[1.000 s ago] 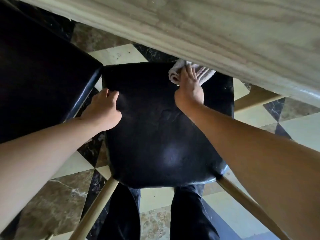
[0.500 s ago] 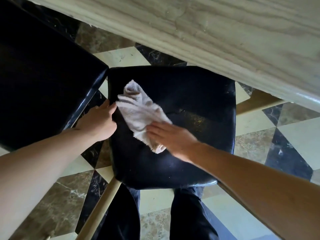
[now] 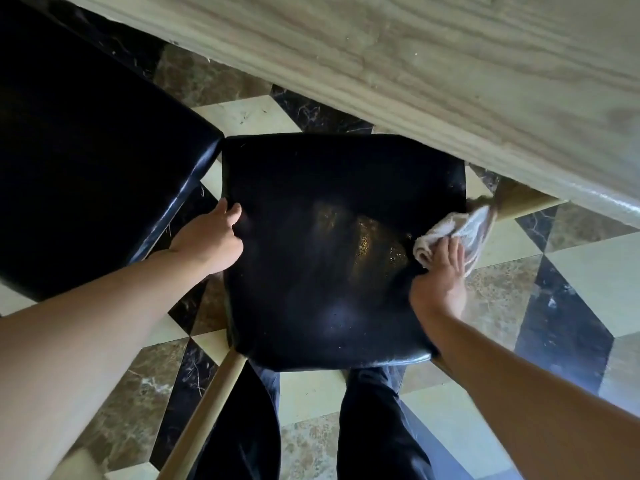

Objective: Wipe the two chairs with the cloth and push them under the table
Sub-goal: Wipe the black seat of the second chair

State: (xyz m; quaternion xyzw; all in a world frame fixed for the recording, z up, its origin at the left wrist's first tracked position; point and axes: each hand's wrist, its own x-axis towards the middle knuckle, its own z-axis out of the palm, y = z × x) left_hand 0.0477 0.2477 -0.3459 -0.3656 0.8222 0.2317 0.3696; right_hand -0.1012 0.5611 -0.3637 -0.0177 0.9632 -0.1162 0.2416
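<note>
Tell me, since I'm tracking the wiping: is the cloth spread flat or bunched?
Bunched: the cloth is crumpled under the right hand at the seat edge.

Marble tile floor (image 3: 581,271), geo pattern

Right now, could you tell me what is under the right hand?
The right hand presses a pale cloth on the right edge of the black chair seat. The cloth beneath the palm is covered.

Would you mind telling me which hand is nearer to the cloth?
Right. The right hand rests on the cloth at the seat's right edge; the left hand holds the opposite edge.
</note>
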